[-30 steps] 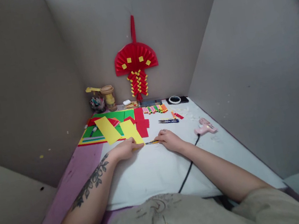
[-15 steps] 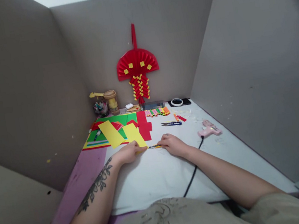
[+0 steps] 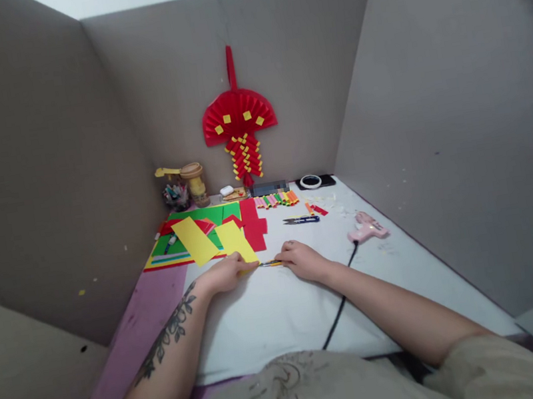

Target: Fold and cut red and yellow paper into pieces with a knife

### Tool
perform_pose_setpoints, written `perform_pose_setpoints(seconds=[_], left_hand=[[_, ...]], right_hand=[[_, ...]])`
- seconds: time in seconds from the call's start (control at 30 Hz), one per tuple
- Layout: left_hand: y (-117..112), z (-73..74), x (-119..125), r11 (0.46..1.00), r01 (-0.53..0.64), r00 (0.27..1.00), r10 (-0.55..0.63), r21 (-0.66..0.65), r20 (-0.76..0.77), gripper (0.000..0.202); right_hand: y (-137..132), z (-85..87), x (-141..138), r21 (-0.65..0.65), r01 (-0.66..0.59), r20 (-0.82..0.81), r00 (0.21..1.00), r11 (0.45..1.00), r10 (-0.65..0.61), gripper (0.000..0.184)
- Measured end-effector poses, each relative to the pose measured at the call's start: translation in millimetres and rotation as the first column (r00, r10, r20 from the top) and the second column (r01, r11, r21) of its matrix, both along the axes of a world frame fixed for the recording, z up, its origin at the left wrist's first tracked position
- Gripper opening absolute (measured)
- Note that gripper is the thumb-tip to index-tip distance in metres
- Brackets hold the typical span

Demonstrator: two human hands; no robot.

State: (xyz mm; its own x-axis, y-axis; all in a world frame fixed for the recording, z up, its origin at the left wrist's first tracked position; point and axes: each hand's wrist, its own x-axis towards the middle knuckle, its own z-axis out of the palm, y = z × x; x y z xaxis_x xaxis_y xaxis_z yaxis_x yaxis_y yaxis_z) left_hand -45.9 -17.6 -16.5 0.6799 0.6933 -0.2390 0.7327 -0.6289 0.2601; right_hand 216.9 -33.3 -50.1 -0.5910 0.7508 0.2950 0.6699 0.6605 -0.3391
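Note:
My left hand (image 3: 227,273) rests on the near end of a yellow paper strip (image 3: 235,241), fingers closed and pressing it to the white table cover (image 3: 284,311). My right hand (image 3: 300,259) is curled around a small yellow-handled tool (image 3: 271,263) whose tip points at the strip's edge. The two hands sit close together, a few centimetres apart, at the middle of the table.
A second yellow strip (image 3: 195,240) lies on a stack of green and red sheets (image 3: 200,227). Red paper pieces (image 3: 253,225), rolled coloured tubes (image 3: 276,199), blue snips (image 3: 301,220), a pink glue gun (image 3: 366,227) with black cord, a tape roll (image 3: 311,181), a pen jar (image 3: 175,192) and a red paper hanging (image 3: 239,123).
The hands keep their grip and place; only the view has shifted slightly.

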Motion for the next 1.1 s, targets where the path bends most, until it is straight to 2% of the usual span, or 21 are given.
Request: perform_pose_setpoints(seconds=[0.7,1.1], left_hand=[[-1.1,5.0,2.5,0.999,-0.024,1.000,0.024,-0.027,0.000,0.049],[0.1,3.4,2.4,1.000,0.013,1.000,-0.013,0.009,-0.018,0.054]], right_hand=[[-10.7,3.7,-9.8,-0.019,0.006,0.012,1.000,1.000,-0.006,0.028],[-16.7,4.2,-21.9,0.021,-0.004,0.036,0.999,1.000,0.003,0.028]])
